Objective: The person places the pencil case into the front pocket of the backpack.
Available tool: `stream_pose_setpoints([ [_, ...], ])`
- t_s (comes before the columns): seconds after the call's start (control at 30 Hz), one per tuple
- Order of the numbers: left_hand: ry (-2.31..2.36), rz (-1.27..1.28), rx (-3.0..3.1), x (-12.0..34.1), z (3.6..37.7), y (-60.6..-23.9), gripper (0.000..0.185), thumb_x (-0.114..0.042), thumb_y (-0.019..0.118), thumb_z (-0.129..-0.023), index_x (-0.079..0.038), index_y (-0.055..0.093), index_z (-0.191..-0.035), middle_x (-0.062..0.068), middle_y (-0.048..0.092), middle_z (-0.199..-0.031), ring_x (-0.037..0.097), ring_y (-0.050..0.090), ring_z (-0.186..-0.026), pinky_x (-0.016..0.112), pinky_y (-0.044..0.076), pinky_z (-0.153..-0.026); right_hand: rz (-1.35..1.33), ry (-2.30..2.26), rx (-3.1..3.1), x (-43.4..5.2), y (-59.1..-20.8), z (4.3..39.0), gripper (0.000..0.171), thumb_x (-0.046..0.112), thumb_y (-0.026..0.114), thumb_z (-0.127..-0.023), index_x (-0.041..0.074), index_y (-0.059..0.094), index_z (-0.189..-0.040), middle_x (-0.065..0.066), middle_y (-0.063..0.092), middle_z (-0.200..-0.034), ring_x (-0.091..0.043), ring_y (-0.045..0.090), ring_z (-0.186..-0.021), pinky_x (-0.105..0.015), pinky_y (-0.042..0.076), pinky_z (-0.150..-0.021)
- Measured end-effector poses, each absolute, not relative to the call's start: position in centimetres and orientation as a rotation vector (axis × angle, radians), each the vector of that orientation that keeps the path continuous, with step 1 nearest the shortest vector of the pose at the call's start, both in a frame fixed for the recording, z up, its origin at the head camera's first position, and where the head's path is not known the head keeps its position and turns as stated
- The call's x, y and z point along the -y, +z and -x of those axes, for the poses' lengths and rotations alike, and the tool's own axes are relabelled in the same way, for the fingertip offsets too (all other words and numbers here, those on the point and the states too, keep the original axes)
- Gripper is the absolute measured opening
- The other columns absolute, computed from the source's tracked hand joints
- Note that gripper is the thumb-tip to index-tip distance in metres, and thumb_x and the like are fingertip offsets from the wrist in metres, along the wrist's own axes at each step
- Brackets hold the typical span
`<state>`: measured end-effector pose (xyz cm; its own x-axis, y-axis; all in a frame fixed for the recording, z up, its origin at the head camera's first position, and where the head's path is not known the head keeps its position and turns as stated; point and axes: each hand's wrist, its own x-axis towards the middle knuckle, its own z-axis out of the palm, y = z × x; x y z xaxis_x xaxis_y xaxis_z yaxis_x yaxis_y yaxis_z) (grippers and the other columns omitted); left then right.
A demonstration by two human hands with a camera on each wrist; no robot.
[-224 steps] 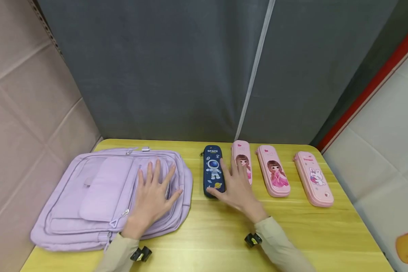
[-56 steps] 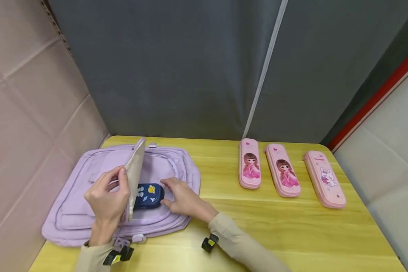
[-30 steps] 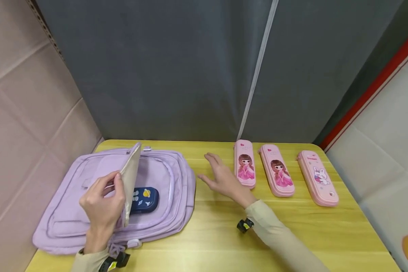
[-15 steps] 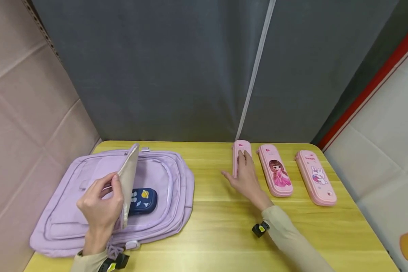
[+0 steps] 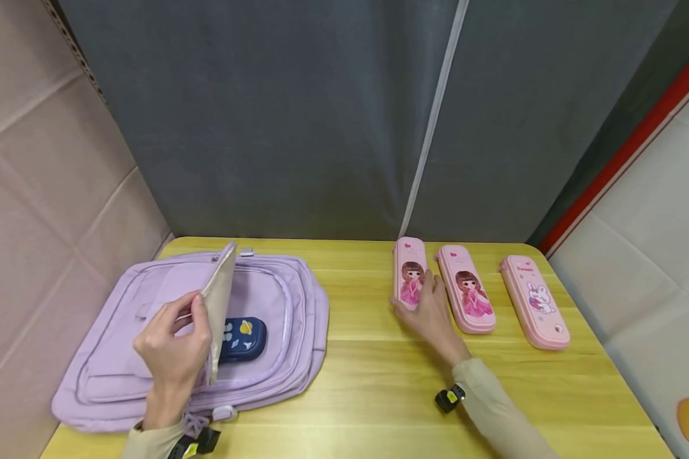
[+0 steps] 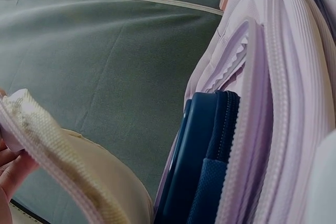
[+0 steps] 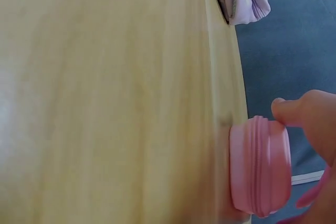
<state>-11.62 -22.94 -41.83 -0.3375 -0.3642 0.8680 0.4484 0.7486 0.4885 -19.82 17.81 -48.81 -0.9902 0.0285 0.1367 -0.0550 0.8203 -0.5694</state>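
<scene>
On the left lies a lilac backpack (image 5: 115, 357). My left hand (image 5: 175, 344) pinches the edge of its front pocket flap (image 5: 219, 299) and holds it up, showing a cream lining. Inside the pocket sits a navy pencil case (image 5: 244, 338) with a planet print, partly hidden behind the flap; the left wrist view shows this case (image 6: 205, 150) by the zip edge. My right hand (image 5: 433, 319) grips the near end of a pink pencil case (image 5: 407, 255) with a doll print, thumb at its left side and fingers at its right. In the right wrist view the thumb (image 7: 294, 111) meets the case's edge.
Right of the gripped one lie a second doll-print pink case (image 5: 456, 261) and a pink bunny case (image 5: 534, 299). The yellow wooden table (image 5: 350, 395) ends at a dark grey curtain (image 5: 293, 127) behind, with pale panels on both sides.
The navy case has moved from the table into the backpack's pocket, now lifted open. My right hand left it, reached over the leftmost pink case, then drew back to grip its near end.
</scene>
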Motion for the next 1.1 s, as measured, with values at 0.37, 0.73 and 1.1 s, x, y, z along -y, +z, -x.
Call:
stream_pose_setpoints([
  [0.37, -0.834, 0.079, 1.726, 22.8, 11.7, -41.9, 0.011, -0.001, 0.073, -0.082, 0.007, 0.078, -0.087, 0.023, 0.074, -0.077, -0.02, 0.057, -0.083, -0.004, 0.048, -0.073, 0.088, 1.028, 2.929, -17.6, -50.0, 19.2, 0.118, 0.044, 0.08, -0.083, -0.012, 0.006, -0.156, -0.043, 0.021, -0.155, -0.055, 0.027, -0.144, -0.062, 0.026, -0.123],
  [0.73, -0.818, 0.082, 1.754, 22.9, 11.7, -41.9, 0.012, -0.004, 0.072, -0.084, 0.005, 0.079, -0.088, 0.021, 0.075, -0.078, -0.016, 0.06, -0.079, -0.004, 0.048, -0.073, 0.19, 1.069, 2.86, -17.6, -50.4, 19.1, 0.113, 0.041, 0.085, -0.077, -0.012, 0.022, -0.153, -0.038, 0.039, -0.147, -0.053, 0.045, -0.133, -0.063, 0.039, -0.116],
  [1.1, -0.806, 0.08, 1.775, 22.9, 11.5, -41.8, 0.013, -0.006, 0.071, -0.085, 0.004, 0.079, -0.089, 0.02, 0.076, -0.079, -0.012, 0.061, -0.076, -0.004, 0.048, -0.073, 0.18, 1.071, 2.713, -18.3, -50.8, 19.1, 0.094, 0.036, 0.088, -0.074, -0.013, 0.044, -0.14, -0.034, 0.055, -0.131, -0.049, 0.055, -0.121, -0.059, 0.049, -0.105],
])
